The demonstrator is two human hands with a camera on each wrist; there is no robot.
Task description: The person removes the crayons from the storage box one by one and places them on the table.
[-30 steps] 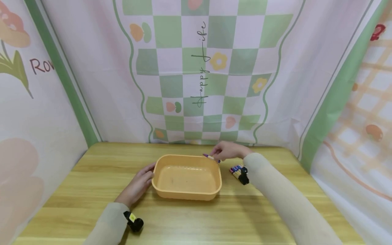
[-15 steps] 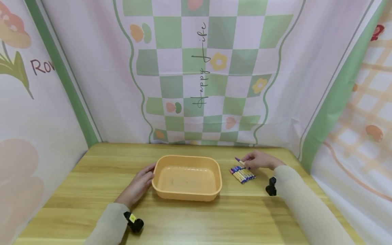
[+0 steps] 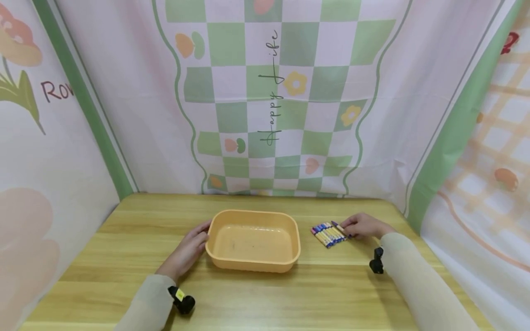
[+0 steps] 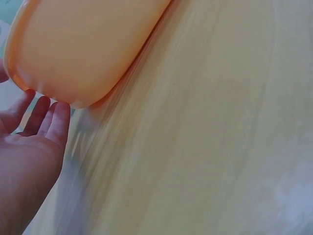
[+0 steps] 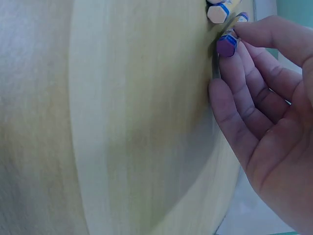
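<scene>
A yellow-orange plastic basin (image 3: 252, 265) stands on the table, its inside bare. My left hand (image 3: 188, 248) is at its left end; in the left wrist view the fingertips (image 4: 60, 110) touch the outer wall, fingers nearly straight. To the right of the basin lies a tight row of several crayons (image 3: 327, 235) with yellow wrappers and blue bands. My right hand (image 3: 364, 226) pinches a purple crayon (image 5: 226, 47) between thumb and fingers, low beside the row's right end. A pale hexagonal crayon end (image 5: 215, 14) shows close to it in the right wrist view.
The wood-grain table (image 3: 265, 303) runs back to a hanging cloth (image 3: 265, 115) with green checks. Printed cloths also hang at the left and right sides. Each sleeve carries a small black wrist camera (image 3: 182, 301).
My right hand has moved from the basin's far right corner, over the crayon row, to its right end, lowering with the purple crayon in its fingers. The left hand and basin stay put.
</scene>
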